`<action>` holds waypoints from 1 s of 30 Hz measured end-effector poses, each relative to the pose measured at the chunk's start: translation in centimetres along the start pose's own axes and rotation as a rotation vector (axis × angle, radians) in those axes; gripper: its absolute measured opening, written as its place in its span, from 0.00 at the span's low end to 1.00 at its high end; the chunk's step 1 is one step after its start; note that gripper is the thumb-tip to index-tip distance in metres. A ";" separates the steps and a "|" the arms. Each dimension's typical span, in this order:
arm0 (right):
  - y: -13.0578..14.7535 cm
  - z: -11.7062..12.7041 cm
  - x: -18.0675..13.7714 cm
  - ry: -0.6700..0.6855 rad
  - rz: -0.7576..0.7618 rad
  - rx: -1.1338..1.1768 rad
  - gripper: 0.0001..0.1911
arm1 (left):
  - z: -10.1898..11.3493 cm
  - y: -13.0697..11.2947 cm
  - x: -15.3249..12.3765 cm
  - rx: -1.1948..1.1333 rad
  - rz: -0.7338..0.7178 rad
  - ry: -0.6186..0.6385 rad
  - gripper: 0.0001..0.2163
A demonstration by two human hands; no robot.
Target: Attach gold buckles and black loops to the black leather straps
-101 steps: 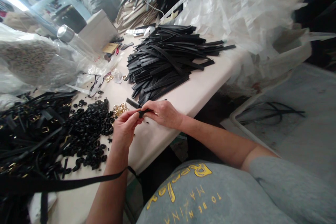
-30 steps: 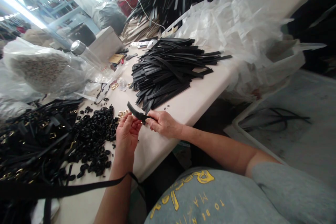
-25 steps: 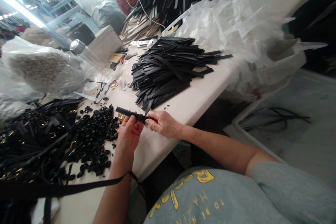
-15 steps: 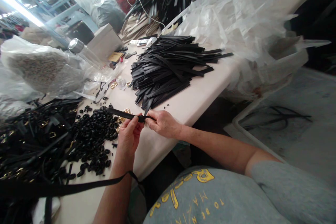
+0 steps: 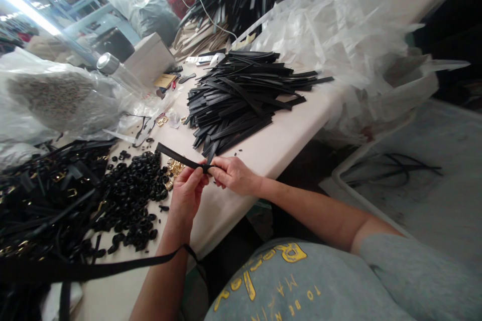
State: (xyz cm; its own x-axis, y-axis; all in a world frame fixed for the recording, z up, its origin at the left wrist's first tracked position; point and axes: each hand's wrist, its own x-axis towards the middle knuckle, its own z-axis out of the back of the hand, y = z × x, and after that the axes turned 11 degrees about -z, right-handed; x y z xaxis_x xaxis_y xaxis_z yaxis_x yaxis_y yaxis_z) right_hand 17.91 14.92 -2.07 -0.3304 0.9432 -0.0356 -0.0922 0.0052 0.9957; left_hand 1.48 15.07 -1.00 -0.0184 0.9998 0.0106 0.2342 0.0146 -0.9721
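Observation:
Over the table edge, my left hand (image 5: 189,188) pinches a black strap (image 5: 175,155) between thumb and fingers. My right hand (image 5: 234,175) is closed on the strap's other end, right beside the left. The long free part of the strap points up and left. A small dark band or loop sits around the strap between my fingertips; its detail is too small to make out. Just behind my left hand lie gold buckles (image 5: 173,167). A heap of small black loops (image 5: 131,190) spreads to the left of that hand.
A thick pile of black straps (image 5: 241,95) lies beyond my hands. Finished-looking straps with buckles (image 5: 45,200) are heaped at left. Clear plastic bags (image 5: 331,35) cover the far right table side. A white bin (image 5: 339,173) stands below right. A clear bottle (image 5: 113,66) stands at back left.
The strap's free end has tilted further upward. My fingertips have drawn closer together around the small dark band, and more gold buckles show behind the left hand.

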 end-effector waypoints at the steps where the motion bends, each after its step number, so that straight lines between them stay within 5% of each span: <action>1: 0.0 0.1 0.0 0.050 0.000 0.039 0.11 | 0.1 -0.2 -0.2 0.024 -0.021 0.028 0.14; 7: -0.6 0.8 0.4 0.328 -0.024 0.320 0.17 | 0.8 -0.8 -0.8 0.223 -0.172 0.161 0.17; 13: -0.9 1.0 0.6 0.374 -0.031 0.395 0.19 | 0.5 0.1 -0.6 0.279 -0.253 0.092 0.07; 24: 0.4 -0.2 -0.3 0.053 -0.010 -0.006 0.10 | -0.7 -0.9 -0.5 0.131 -0.092 -0.128 0.15; 30: 0.3 -0.9 -0.2 -0.120 -0.004 -0.140 0.09 | -0.6 -0.4 -0.1 0.026 0.068 -0.105 0.15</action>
State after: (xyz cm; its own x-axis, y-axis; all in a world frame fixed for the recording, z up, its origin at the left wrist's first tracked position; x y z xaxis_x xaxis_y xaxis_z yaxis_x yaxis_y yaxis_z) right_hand 17.14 14.40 -1.87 -0.2157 0.9762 -0.0209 -0.2262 -0.0291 0.9737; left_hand 1.97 14.99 -0.46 -0.1051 0.9913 -0.0787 0.2131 -0.0549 -0.9755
